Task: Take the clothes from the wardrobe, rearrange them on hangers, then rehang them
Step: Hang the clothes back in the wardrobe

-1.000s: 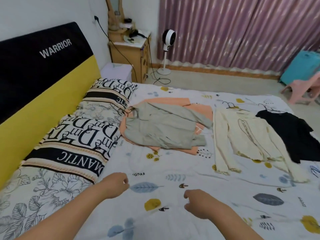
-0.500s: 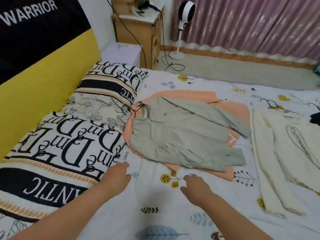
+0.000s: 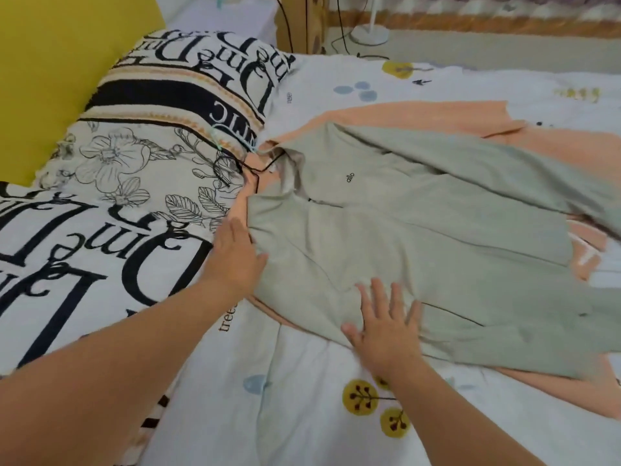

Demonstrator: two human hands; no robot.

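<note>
Right hand (image 3: pixel 386 327) flat on grey-green jacket (image 3: pixel 420 237).

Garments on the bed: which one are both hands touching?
The grey-green top, lying over the peach garment. The left hand is at its shoulder edge; the right hand lies flat, fingers spread, on its lower part.

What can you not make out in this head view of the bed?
- Hanger: mostly hidden inside the grey top.
- Peach garment: mostly covered by the grey top.
- Grey top's right side: cut off by the frame edge.
- Left hand: fingertips hidden at the top's edge.
</note>
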